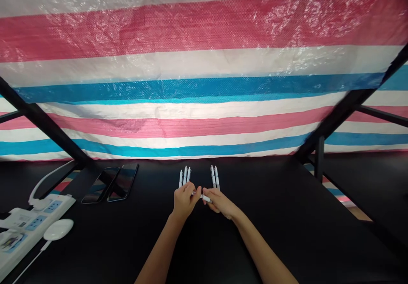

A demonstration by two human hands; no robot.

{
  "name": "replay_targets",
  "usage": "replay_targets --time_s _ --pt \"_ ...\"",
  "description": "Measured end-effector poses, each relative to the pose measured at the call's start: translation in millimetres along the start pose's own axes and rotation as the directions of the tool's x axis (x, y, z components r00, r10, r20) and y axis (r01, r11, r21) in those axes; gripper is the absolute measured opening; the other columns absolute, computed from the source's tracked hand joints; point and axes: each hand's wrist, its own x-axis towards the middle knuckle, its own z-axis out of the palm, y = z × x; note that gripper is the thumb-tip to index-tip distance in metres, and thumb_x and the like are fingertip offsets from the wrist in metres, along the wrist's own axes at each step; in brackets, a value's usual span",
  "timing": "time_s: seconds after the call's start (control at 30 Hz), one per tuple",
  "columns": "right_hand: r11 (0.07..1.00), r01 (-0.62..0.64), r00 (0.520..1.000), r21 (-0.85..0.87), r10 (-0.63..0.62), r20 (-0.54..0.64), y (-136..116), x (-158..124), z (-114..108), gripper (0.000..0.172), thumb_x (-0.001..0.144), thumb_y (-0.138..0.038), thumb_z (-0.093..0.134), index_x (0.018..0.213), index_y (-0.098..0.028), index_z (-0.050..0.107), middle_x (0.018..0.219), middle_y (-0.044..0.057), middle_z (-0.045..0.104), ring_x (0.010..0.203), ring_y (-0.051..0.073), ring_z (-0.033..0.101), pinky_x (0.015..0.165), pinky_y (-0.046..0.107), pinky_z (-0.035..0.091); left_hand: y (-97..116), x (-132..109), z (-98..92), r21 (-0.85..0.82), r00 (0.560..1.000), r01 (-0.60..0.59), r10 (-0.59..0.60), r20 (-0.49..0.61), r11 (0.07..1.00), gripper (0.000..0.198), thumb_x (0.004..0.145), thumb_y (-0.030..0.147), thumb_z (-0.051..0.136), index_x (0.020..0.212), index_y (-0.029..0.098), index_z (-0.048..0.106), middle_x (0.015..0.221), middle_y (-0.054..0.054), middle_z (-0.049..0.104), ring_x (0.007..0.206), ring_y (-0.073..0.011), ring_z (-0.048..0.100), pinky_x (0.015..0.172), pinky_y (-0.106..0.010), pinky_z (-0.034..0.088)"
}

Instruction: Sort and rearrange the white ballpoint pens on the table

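My left hand [184, 200] and my right hand [219, 202] meet over the black table [255, 199], both pinching a white pen [204, 197] held crosswise between them. The pen's middle is hidden by my fingers, so I cannot tell whether it is one piece or pulled apart. Just beyond my left hand lie three white pens [185, 176] side by side. Two more white pens [214, 176] lie beyond my right hand, pointing away from me.
Two smartphones [111, 184] lie face up at the table's far left. A white power strip [35, 229] and a round white charger [58, 229] sit at the near left. A red, white and blue striped tarp [191, 88] hangs behind black metal beams [338, 118].
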Motion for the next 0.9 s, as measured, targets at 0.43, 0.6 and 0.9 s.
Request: replay_targets --time_s 0.43,0.6,0.9 --pt "0.713 0.147 0.801 -0.686 -0.493 -0.34 1 1 3 0.034 0.092 -0.043 0.035 0.086 -0.022 0.061 0.069 0.002 0.06 0.065 0.016 0.056 0.06 0.024 0.036 -10 6 6.0 -0.04 0.849 0.528 -0.528 0.025 0.848 0.045 0.082 0.043 0.047 0.047 0.019 0.031 0.042 0.006 0.027 0.041 -0.0069 0.028 0.046 -0.022 0.024" --pt "0.93 0.201 0.867 -0.309 -0.315 -0.386 1 -1 -22 0.042 0.091 -0.05 0.031 0.108 -0.019 0.054 0.05 -0.004 0.049 0.046 0.013 0.045 0.049 0.023 0.035 -15 9 2.5 -0.155 0.766 0.632 -0.643 -0.028 0.76 0.044 0.081 0.045 0.046 0.05 0.019 0.03 0.048 0.006 0.022 0.045 -0.0074 0.027 0.046 -0.02 0.024" --pt "0.951 0.25 0.89 -0.182 -0.3 -0.344 5 -1 -35 0.038 0.082 -0.049 0.051 0.104 -0.018 0.053 0.05 -0.008 0.04 0.045 0.009 0.038 0.046 0.022 0.032 -14 8 5.6 -0.285 0.732 0.669 -0.675 0.092 0.687 0.038 0.082 0.049 0.043 0.062 0.017 0.053 0.047 0.006 0.032 0.044 -0.0088 0.031 0.045 -0.021 0.026"
